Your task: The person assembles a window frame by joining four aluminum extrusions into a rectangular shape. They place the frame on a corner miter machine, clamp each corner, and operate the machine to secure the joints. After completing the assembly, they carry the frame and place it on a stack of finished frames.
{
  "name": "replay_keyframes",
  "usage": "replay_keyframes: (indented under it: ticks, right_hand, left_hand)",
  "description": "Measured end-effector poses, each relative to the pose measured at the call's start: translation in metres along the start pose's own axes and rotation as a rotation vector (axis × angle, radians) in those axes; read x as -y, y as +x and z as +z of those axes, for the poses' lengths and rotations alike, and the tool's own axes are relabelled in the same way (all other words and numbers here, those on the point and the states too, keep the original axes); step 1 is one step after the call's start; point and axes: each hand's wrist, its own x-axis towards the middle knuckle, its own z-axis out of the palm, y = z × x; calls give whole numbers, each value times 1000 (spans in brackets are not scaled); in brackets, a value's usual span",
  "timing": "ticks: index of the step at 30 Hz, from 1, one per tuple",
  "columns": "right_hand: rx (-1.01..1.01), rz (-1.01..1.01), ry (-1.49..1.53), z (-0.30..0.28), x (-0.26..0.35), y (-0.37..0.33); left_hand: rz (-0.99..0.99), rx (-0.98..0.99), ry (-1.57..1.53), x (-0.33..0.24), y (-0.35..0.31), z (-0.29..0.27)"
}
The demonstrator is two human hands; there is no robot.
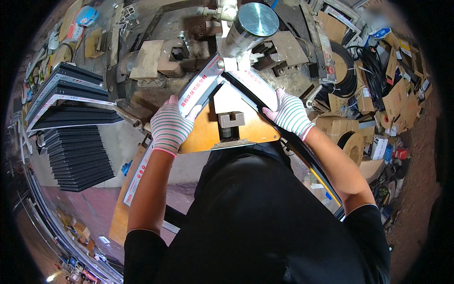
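Two long metal frame profiles meet at a corner beneath the shiny metal cylinder (257,20) of a machine. The left profile (202,89) carries white film with red print and runs down toward my left side. My left hand (171,125), in a striped knit glove, grips it, thumb on the inner edge. The right profile (253,84), black with white film, runs down to the right. Gloved the same way, my right hand (289,114) is closed around it. Between my hands lie an orange-yellow plate (198,134) and a notched metal block (231,119).
Steel clamp blocks (147,59) flank the cylinder. Joined dark frames (71,92) are stacked at left above a pile of black profiles (78,158). At right are coiled black tubing (344,71) and cardboard boxes (336,125). Long profiles (47,227) lie at lower left.
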Motion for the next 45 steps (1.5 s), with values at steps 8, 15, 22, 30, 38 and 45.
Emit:
replay_keyframes:
  ticks: [8,15,22,30,38,45]
  right_hand:
    - [-5,7,-30,4,0,1]
    - [-26,0,-38,5,1,1]
    - [-58,6,-4,7,0,0]
    - [-62,6,-47,8,1,-1]
    - [-64,-14,-62,4,4,-4]
    - [-77,-58,-2,-2,1,-12]
  left_hand:
    - [-66,75,14,-10,-2,-10]
    - [-35,0,-91,-7,-5,-9]
    - [-21,-9,-155,-5,-7,-10]
    - [17,-113,-184,0,-8,-1]
    - [23,-195,-116,0,-9,5]
    - [-47,-119,5,-13,-13,-5]
